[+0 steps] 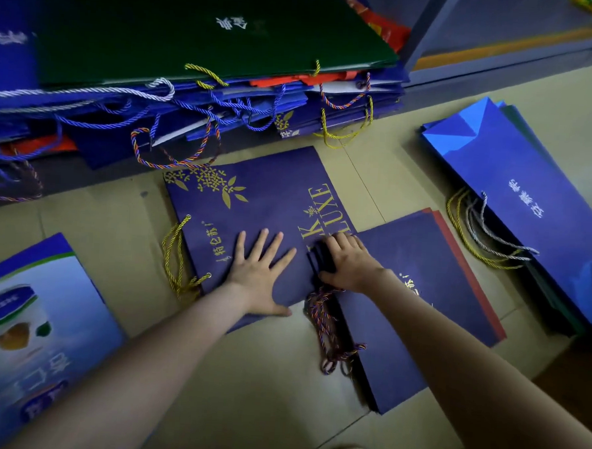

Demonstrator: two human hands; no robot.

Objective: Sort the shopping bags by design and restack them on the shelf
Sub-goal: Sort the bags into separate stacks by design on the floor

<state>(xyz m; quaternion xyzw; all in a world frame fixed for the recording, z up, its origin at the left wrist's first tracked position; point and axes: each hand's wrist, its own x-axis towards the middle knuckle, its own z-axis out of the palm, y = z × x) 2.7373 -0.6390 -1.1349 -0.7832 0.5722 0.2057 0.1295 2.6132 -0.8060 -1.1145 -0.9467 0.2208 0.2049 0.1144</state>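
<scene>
A dark purple bag with gold flowers and lettering (261,202) lies flat on the cardboard-covered floor. My left hand (261,274) presses on it with fingers spread. Beside it to the right lies a small stack of plain purple bags (417,299) with multicoloured cord handles. My right hand (346,261) grips that stack's top-left edge, fingers curled over it. A mixed pile of bags (192,81), topped by a green one, sits on the low shelf at the back.
A stack of bright blue bags (515,201) lies at the right, with yellow and grey cords. A light blue bag printed with a jar (32,330) lies at the lower left. A shelf upright (424,32) stands at the top right. Cardboard (261,394) covers the floor.
</scene>
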